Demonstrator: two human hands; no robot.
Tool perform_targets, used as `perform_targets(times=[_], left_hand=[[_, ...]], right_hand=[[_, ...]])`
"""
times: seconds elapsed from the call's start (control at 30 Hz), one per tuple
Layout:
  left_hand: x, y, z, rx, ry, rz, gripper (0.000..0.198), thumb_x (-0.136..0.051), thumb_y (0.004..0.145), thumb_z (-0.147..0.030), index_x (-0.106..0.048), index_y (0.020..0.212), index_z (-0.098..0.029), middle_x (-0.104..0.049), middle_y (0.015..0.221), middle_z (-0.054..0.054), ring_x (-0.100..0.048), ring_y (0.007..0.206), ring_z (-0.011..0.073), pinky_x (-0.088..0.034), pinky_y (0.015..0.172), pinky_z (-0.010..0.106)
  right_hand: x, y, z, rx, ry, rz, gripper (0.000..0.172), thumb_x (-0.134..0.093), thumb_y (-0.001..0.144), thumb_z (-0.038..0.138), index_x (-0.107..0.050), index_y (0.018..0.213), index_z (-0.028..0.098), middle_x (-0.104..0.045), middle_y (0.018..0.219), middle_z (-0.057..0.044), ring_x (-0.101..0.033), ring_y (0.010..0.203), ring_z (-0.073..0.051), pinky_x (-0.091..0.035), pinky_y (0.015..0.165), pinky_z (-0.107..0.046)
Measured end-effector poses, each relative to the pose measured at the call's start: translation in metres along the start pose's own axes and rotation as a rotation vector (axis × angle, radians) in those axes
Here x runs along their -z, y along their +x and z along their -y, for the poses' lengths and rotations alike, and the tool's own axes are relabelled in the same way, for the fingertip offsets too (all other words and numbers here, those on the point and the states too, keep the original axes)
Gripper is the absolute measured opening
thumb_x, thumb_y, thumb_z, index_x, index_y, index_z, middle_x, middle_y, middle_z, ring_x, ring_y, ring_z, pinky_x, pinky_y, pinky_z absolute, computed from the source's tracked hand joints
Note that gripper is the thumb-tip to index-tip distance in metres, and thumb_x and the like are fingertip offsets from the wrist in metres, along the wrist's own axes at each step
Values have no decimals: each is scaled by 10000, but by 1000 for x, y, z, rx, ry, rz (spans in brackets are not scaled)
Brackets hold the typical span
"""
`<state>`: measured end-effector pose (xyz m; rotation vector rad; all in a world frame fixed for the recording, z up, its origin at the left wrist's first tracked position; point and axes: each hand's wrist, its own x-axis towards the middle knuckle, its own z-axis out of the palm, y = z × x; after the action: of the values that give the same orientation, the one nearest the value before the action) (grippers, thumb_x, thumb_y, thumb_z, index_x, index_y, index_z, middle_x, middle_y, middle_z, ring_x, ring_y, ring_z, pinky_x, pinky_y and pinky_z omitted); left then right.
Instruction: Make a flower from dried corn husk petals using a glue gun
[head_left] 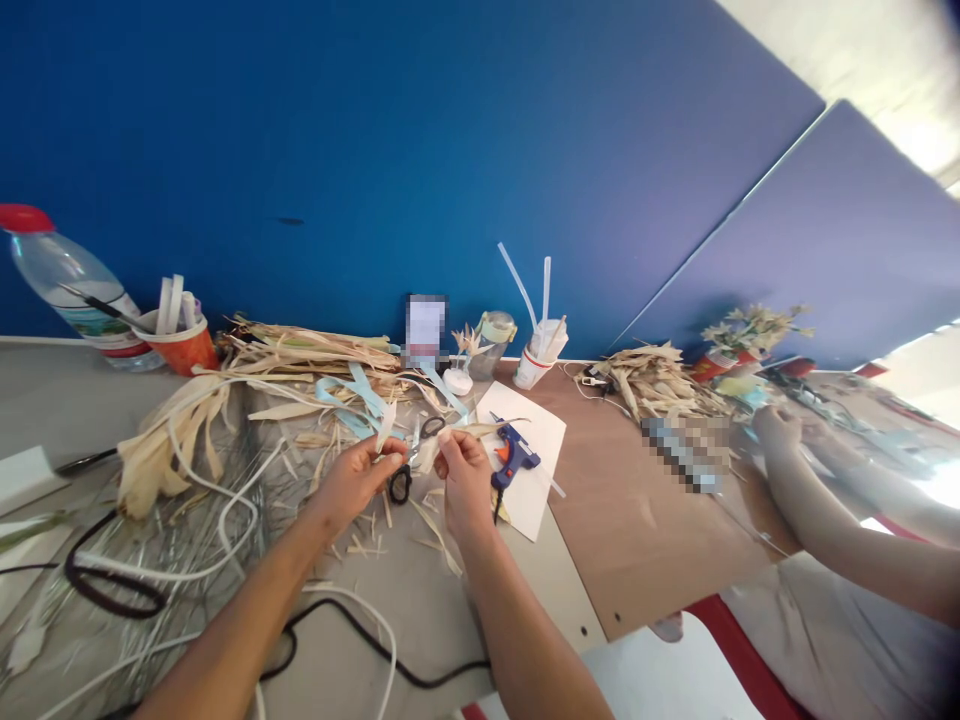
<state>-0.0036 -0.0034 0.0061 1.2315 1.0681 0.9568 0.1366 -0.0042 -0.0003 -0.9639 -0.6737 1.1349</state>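
Note:
My left hand (pixel 361 478) is closed in a pinch around a small pale piece of corn husk (pixel 387 420) that points upward. A hand's width to the right, my right hand (pixel 465 475) pinches a longer, curled strip of corn husk (pixel 489 428). Black-handled scissors (pixel 401 485) lie on the table between the two hands, partly hidden by my left fingers. Just right of my right hand, a blue glue gun (pixel 516 452) with an orange trigger rests on a white sheet (pixel 544 425). Light-blue ribbon (pixel 360 395) lies beyond my left hand.
Dried husks (pixel 315 350) line the blue partition (pixel 420 150). A bottle (pixel 82 290), an orange cup (pixel 184 345), a jar (pixel 495 340) and a white cup (pixel 534 365) stand there. Cables (pixel 225 520) and thin wires cover the left. Another person's arms (pixel 817 500) are at right.

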Motion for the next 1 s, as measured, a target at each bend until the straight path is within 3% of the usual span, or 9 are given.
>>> perform_targets(times=[0.27,0.47,0.7,0.9,1.0], left_hand=[[0,3,11,-46,30,112,237,-643,715,-377,-607,813,-165,-566,716,-19,-488,638,130,-370,583,235],[-2,0,3,-26,94,126,203,-585,747,-352,-548,660,-171,-518,598,-34,-461,578,123,-357,563,235],[1,0,1,36,122,97,256,-584,740,-386,-536,629,-161,-487,567,-35,-380,513,97,-282,497,220],[4,4,9,23,84,82,271,-586,748,-401,-520,639,-161,-453,549,-47,-341,479,83,-250,467,218],[2,3,7,6,70,120,247,-591,755,-392,-543,689,-158,-496,605,-34,-392,525,92,-287,492,215]], right_hand=[[-1,-6,-6,87,-260,11,136,-617,724,294,-567,689,173,-485,529,62,-370,452,-73,-289,445,-215],[-5,-6,-5,-28,-67,34,192,-604,724,294,-508,604,179,-442,459,74,-314,406,-62,-231,421,-212],[6,6,7,-36,133,-93,212,-617,698,317,-488,601,180,-452,490,71,-303,415,-57,-217,438,-213],[2,-1,1,-139,-36,140,212,-624,704,376,-573,668,173,-486,517,51,-371,452,-78,-274,481,-229],[-2,-5,-4,-107,-59,144,219,-630,705,353,-536,607,181,-436,461,69,-356,444,-75,-269,484,-225]])
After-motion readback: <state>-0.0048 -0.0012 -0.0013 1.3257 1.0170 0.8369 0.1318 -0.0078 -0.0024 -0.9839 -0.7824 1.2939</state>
